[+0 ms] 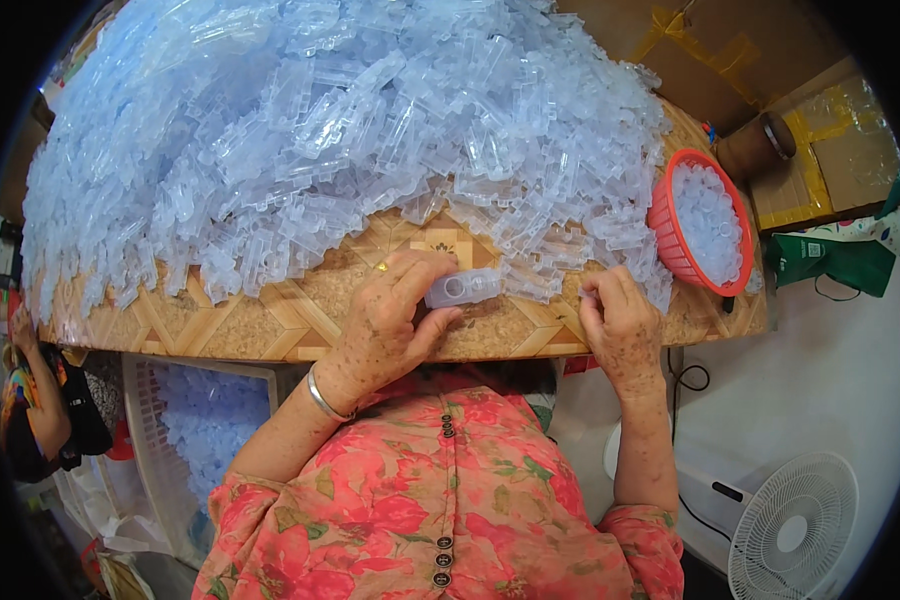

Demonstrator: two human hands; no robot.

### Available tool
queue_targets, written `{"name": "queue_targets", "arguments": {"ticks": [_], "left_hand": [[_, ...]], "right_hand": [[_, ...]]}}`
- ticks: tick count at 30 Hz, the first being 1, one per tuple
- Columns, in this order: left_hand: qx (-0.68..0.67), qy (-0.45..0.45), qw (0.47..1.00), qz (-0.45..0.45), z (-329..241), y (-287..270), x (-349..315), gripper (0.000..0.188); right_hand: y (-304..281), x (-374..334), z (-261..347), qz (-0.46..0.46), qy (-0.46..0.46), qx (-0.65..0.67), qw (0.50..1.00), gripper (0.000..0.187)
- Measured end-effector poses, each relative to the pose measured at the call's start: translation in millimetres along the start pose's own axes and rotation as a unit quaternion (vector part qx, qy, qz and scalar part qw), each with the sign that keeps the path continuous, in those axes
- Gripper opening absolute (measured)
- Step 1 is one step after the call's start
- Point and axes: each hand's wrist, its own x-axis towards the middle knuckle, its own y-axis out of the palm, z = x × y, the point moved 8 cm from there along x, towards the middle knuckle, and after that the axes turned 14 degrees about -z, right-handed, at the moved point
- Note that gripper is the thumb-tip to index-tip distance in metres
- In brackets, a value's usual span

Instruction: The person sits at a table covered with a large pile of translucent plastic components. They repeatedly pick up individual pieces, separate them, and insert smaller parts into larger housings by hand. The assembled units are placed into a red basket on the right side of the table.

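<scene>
My left hand [395,315] is closed around one end of a translucent plastic casing [478,286], a small oblong shell with a round ring near the gripped end. It is just above the near part of the wood-patterned table [300,315]. To its right, my right hand [622,325] has thumb and forefinger pinched together; a tiny pale bit shows at the fingertips, too small to name. Between the hands, several loose clear casings [535,275] lie flat. Beyond them rises a large heap of similar clear plastic pieces [370,130].
A red basket [667,235] of small translucent parts stands at the right, near a brown cylindrical container [760,145] and cardboard boxes [850,155]. Below the table are a crate [150,430] of plastic pieces and a white fan [792,530]. Another person's arm [40,385] shows far left.
</scene>
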Motion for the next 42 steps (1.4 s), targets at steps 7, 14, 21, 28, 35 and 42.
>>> {"name": "queue_targets", "arguments": {"ticks": [7,14,21,28,35,42], "left_hand": [[0.005,0.001,1.0,-0.001,0.1,0.1,-1.5,0.044],[0.001,0.007,1.0,-0.001,0.4,-0.4,-1.2,0.048],[-0.001,-0.003,1.0,-0.02,1.8,-3.5,-1.8,0.052],[-0.008,0.011,1.0,-0.025,5.4,-3.3,-5.1,0.048],[-0.027,0.012,0.999,-0.028,5.7,-4.8,-2.7,0.044],[-0.048,0.004,0.998,-0.026,9.1,-4.7,-3.4,0.041]], "right_hand": [[0.4,-12.9,-5.7,-0.006,0.055,0.02,0.998,0.027],[-6.9,-18.9,-8.9,0.059,0.182,0.083,0.978,0.037],[-7.4,-14.7,-0.5,0.039,0.121,0.065,0.99,0.025],[5.9,18.5,72.2,0.003,0.048,0.24,0.97,0.029],[32.5,39.9,102.2,0.032,-0.047,0.227,0.972,0.03],[37.4,49.4,111.5,0.073,-0.059,0.22,0.971,0.024]]}}
